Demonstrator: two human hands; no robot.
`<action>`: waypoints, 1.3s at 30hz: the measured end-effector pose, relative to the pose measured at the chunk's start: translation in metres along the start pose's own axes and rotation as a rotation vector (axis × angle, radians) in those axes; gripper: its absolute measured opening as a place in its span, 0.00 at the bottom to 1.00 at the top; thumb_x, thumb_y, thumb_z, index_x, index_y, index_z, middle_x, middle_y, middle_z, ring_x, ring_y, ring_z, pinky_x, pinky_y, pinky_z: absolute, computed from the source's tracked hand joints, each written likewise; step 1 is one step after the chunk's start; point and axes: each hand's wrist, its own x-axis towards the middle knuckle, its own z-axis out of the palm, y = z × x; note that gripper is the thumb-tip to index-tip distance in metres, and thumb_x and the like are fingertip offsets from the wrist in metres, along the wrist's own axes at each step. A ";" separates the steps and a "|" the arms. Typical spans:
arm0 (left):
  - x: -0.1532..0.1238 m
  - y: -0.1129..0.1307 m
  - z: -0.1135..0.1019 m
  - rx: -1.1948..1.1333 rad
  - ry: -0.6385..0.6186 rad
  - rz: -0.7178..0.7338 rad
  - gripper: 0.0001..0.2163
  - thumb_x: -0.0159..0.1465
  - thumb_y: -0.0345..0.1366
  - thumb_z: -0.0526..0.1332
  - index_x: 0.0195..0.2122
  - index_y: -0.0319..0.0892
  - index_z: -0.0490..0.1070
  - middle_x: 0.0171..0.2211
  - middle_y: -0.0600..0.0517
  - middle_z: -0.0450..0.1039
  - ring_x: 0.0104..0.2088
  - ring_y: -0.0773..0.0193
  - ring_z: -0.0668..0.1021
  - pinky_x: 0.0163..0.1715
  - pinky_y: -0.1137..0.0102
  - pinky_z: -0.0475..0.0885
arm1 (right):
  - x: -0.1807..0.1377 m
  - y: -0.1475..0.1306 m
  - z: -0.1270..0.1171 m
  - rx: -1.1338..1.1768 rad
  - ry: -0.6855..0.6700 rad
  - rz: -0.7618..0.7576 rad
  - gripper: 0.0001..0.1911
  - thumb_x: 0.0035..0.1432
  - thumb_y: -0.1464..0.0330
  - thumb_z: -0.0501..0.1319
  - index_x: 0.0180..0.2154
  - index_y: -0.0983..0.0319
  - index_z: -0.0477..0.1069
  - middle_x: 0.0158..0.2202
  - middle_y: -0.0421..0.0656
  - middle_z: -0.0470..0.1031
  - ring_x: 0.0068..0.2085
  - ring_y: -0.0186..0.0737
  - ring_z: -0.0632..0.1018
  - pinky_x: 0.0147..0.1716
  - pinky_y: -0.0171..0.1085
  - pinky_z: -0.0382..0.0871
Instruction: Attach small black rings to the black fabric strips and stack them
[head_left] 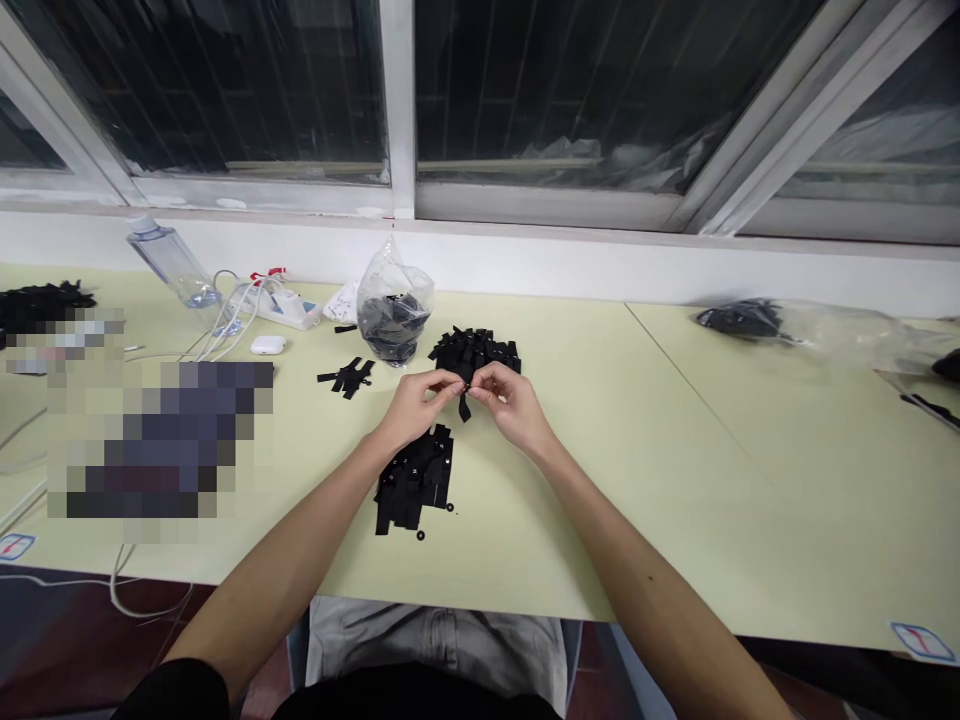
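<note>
Fingertips of my left hand (421, 402) and my right hand (508, 400) meet in a pinch over the table, both closed on one short black fabric strip (465, 408) whose end hangs below them. Just behind the fingers lies a heap of similar black strips (476, 345). Nearer to me, left of centre, more black strips (412, 480) lie flat and overlapping, some with small shiny spots. Two small black rings (421, 535) rest beside their lower edge. What exactly the fingertips press on is too small to make out.
A clear bag of black pieces (396, 318) stands behind my left hand, with a few loose strips (347, 377) beside it. Farther left are a white earbud case (268, 345), a power strip (289, 307), cables and a plastic bottle (171, 258). Another bag (825, 335) lies right.
</note>
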 end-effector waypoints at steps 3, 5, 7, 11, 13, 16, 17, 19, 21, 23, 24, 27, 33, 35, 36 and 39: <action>-0.002 0.001 0.000 0.069 -0.065 0.026 0.12 0.68 0.42 0.56 0.38 0.42 0.77 0.34 0.50 0.78 0.36 0.62 0.78 0.39 0.68 0.71 | -0.001 -0.003 -0.002 -0.061 -0.019 -0.027 0.03 0.61 0.68 0.60 0.34 0.60 0.70 0.33 0.41 0.71 0.32 0.37 0.70 0.32 0.37 0.63; -0.003 0.001 0.000 0.094 -0.092 0.043 0.12 0.69 0.41 0.56 0.38 0.42 0.77 0.35 0.50 0.78 0.36 0.62 0.78 0.40 0.68 0.71 | -0.001 -0.004 -0.003 -0.094 -0.022 -0.038 0.03 0.61 0.70 0.59 0.34 0.60 0.70 0.33 0.41 0.71 0.32 0.37 0.70 0.32 0.37 0.63; -0.003 0.001 -0.001 0.117 -0.109 0.058 0.11 0.69 0.40 0.55 0.40 0.42 0.77 0.36 0.50 0.78 0.37 0.62 0.78 0.40 0.69 0.70 | -0.001 -0.004 -0.005 -0.112 -0.030 -0.043 0.03 0.61 0.70 0.59 0.34 0.59 0.70 0.33 0.42 0.70 0.32 0.37 0.71 0.32 0.37 0.63; -0.003 0.003 -0.002 0.173 -0.143 0.082 0.12 0.70 0.40 0.54 0.41 0.42 0.76 0.37 0.50 0.78 0.37 0.62 0.77 0.40 0.69 0.69 | -0.001 -0.005 -0.007 -0.120 -0.071 -0.047 0.03 0.61 0.71 0.59 0.34 0.59 0.70 0.33 0.41 0.70 0.33 0.37 0.71 0.32 0.37 0.63; -0.003 0.004 -0.003 0.194 -0.161 0.087 0.12 0.70 0.40 0.53 0.40 0.42 0.75 0.36 0.49 0.77 0.37 0.62 0.76 0.39 0.69 0.69 | -0.001 -0.005 -0.008 -0.120 -0.092 -0.047 0.03 0.60 0.72 0.59 0.34 0.59 0.70 0.33 0.41 0.70 0.33 0.37 0.70 0.32 0.37 0.63; -0.003 0.006 -0.003 0.210 -0.178 0.094 0.12 0.71 0.39 0.52 0.39 0.41 0.74 0.35 0.50 0.76 0.36 0.62 0.75 0.39 0.69 0.68 | -0.001 -0.005 -0.009 -0.124 -0.106 -0.051 0.03 0.60 0.73 0.59 0.33 0.59 0.70 0.32 0.41 0.69 0.33 0.37 0.70 0.32 0.37 0.63; -0.003 0.007 -0.003 0.213 -0.182 0.095 0.12 0.70 0.39 0.52 0.38 0.41 0.74 0.34 0.50 0.76 0.35 0.63 0.75 0.39 0.69 0.68 | -0.001 -0.006 -0.009 -0.126 -0.107 -0.055 0.04 0.60 0.73 0.59 0.33 0.59 0.70 0.32 0.41 0.69 0.33 0.37 0.70 0.32 0.37 0.63; -0.003 0.008 -0.003 0.217 -0.187 0.095 0.12 0.70 0.37 0.52 0.36 0.41 0.73 0.33 0.51 0.75 0.34 0.63 0.75 0.37 0.70 0.67 | -0.002 -0.005 -0.009 -0.130 -0.112 -0.066 0.04 0.59 0.74 0.58 0.33 0.60 0.69 0.32 0.41 0.69 0.33 0.37 0.70 0.32 0.37 0.63; -0.003 0.010 -0.002 0.220 -0.190 0.091 0.11 0.69 0.35 0.52 0.35 0.41 0.72 0.31 0.51 0.74 0.33 0.64 0.74 0.36 0.71 0.66 | -0.002 -0.004 -0.008 -0.141 -0.115 -0.084 0.05 0.60 0.75 0.57 0.33 0.60 0.69 0.33 0.41 0.69 0.33 0.37 0.70 0.32 0.37 0.63; -0.003 0.011 -0.002 0.213 -0.190 0.082 0.10 0.68 0.33 0.52 0.34 0.41 0.72 0.30 0.52 0.73 0.32 0.65 0.73 0.35 0.71 0.66 | -0.003 -0.003 -0.007 -0.160 -0.113 -0.108 0.06 0.60 0.76 0.56 0.33 0.60 0.68 0.33 0.42 0.69 0.33 0.37 0.70 0.32 0.37 0.63; -0.003 0.011 -0.001 0.204 -0.188 0.076 0.10 0.68 0.32 0.52 0.33 0.40 0.71 0.30 0.53 0.73 0.31 0.66 0.73 0.35 0.72 0.65 | -0.003 -0.002 -0.006 -0.172 -0.110 -0.123 0.07 0.60 0.76 0.56 0.33 0.60 0.68 0.33 0.42 0.69 0.33 0.38 0.70 0.31 0.37 0.62; -0.003 0.010 0.000 0.158 -0.170 0.047 0.08 0.66 0.30 0.53 0.32 0.40 0.70 0.29 0.54 0.71 0.31 0.67 0.72 0.35 0.73 0.65 | -0.004 -0.001 -0.003 -0.211 -0.092 -0.183 0.07 0.60 0.77 0.54 0.33 0.60 0.67 0.33 0.42 0.68 0.32 0.38 0.69 0.31 0.37 0.62; -0.002 0.007 0.004 0.049 -0.120 -0.039 0.08 0.64 0.32 0.54 0.30 0.39 0.70 0.28 0.54 0.70 0.31 0.67 0.72 0.34 0.74 0.66 | -0.005 -0.004 -0.002 -0.293 -0.086 -0.284 0.09 0.63 0.77 0.51 0.35 0.59 0.66 0.35 0.44 0.69 0.35 0.39 0.70 0.34 0.37 0.64; -0.002 0.005 0.006 0.022 -0.097 -0.064 0.08 0.64 0.33 0.55 0.31 0.39 0.72 0.29 0.53 0.71 0.32 0.66 0.73 0.35 0.73 0.68 | -0.005 -0.004 -0.003 -0.322 -0.088 -0.292 0.08 0.64 0.76 0.51 0.35 0.59 0.65 0.36 0.44 0.69 0.35 0.39 0.71 0.35 0.37 0.65; -0.002 0.005 0.006 0.011 -0.082 -0.074 0.08 0.64 0.34 0.55 0.31 0.39 0.73 0.29 0.53 0.72 0.33 0.66 0.74 0.36 0.73 0.68 | -0.006 -0.004 -0.003 -0.339 -0.091 -0.295 0.08 0.64 0.76 0.51 0.36 0.59 0.65 0.36 0.44 0.70 0.36 0.39 0.71 0.36 0.37 0.65; -0.002 0.002 0.008 -0.027 -0.039 -0.099 0.08 0.63 0.34 0.57 0.33 0.39 0.75 0.31 0.52 0.75 0.34 0.65 0.75 0.38 0.72 0.70 | -0.007 -0.003 -0.002 -0.394 -0.112 -0.299 0.09 0.65 0.76 0.51 0.37 0.59 0.66 0.38 0.44 0.70 0.38 0.39 0.72 0.37 0.38 0.65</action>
